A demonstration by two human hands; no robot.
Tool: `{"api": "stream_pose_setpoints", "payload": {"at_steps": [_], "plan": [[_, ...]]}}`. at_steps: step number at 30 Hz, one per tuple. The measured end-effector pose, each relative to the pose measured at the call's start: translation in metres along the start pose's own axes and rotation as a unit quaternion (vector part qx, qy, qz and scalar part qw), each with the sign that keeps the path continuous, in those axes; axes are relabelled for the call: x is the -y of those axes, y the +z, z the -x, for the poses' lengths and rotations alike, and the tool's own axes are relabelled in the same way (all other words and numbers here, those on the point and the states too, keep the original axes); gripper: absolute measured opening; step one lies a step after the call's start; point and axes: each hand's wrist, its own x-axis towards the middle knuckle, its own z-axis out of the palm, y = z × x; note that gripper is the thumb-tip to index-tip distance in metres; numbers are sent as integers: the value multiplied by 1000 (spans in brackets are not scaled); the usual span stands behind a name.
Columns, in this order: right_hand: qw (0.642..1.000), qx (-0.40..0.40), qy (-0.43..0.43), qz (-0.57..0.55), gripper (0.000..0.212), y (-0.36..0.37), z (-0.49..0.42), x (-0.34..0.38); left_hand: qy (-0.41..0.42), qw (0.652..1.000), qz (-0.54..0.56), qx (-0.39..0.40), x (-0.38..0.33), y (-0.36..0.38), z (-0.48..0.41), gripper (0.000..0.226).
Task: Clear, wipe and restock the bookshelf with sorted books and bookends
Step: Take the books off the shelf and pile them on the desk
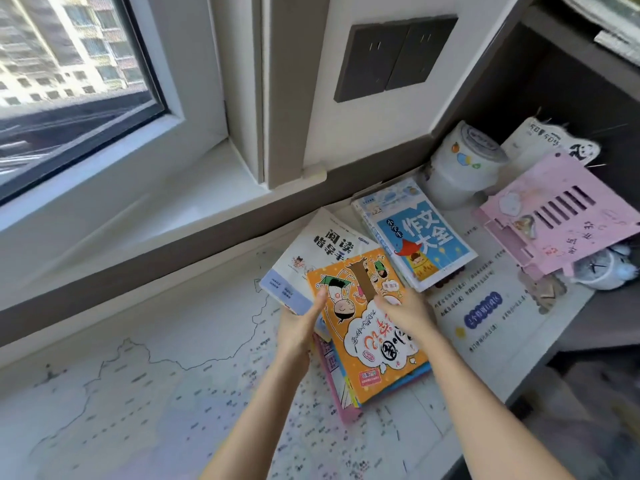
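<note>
now: books are off the shelf and lying on the bench [138, 393], sorted into loose piles. the orange book [367, 344] tops a stack that includes a pink-edged book [337, 396]; a white book [322, 244] is tucked partly under its upper left corner, and a blue book [422, 237] lies just beside it to the right. left hand [298, 323]: fingers fairly straight, laid against the orange book's left edge, palm at the white book's lower corner. right hand [405, 313]: resting on the orange cover, fingers bent; cannot tell whether it pinches anything. judgement: step in hand is squaring the stack. to do it well, hold the cover down with the right hand, push the edges flush with the left, and draw the white book clear first so nothing skews. the pink slotted stand [561, 220] leans at the open shelf bay [571, 81], near a white jar [460, 164]; keep elbows off both.
</note>
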Motion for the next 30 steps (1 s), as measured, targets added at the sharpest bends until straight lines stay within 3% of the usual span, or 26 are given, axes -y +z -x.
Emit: {"api": "stream_pose_setpoints", "payload": {"at_steps": [2, 4, 7, 10, 12, 16, 18, 20, 23, 27, 29, 30], "plan": [[999, -24, -1, -34, 64, 11, 2, -7, -41, 998, 12, -37, -7, -7, -11, 42], [995, -38, 14, -93, 55, 15, 5, -13, -49, 989, -89, -108, -16, -20, -21, 49], [981, -50, 42, -180, 23, 10, 11, -25, 40, 949, -217, -225, -30, -43, -32, 48], [966, -58, 46, -249, 11, 0, 17, -35, 98, 938, -307, -129, -48, -50, -43, 55], [952, -59, 31, -298, 12, -5, 21, -37, 107, 908, -397, -76, -52, -51, -50, 49], [936, -93, 23, -338, 13, -10, 24, -39, 154, 825, -528, -130, -55, -51, -26, 28], [933, -136, 51, -329, 9, -7, 17, -45, 131, 807, -570, -86, -48, -47, -2, 15], [942, -159, 91, -280, 21, -4, 12, -48, 47, 824, -564, 24, -33, -38, 22, 7], [974, -103, 71, -191, 29, 1, 11, -48, -3, 806, -587, 76, -16, -25, 30, 25], [991, -33, -19, -125, 21, 4, -1, -31, -39, 748, -647, 141, -10, -16, 31, 10], [997, -6, -20, -75, 21, 7, -10, -26, -84, 741, -646, 163, -8, -17, 39, 14], [998, -7, -8, -57, 23, 10, -13, -26, -107, 756, -627, 155, -8, -20, 41, 23]]}}
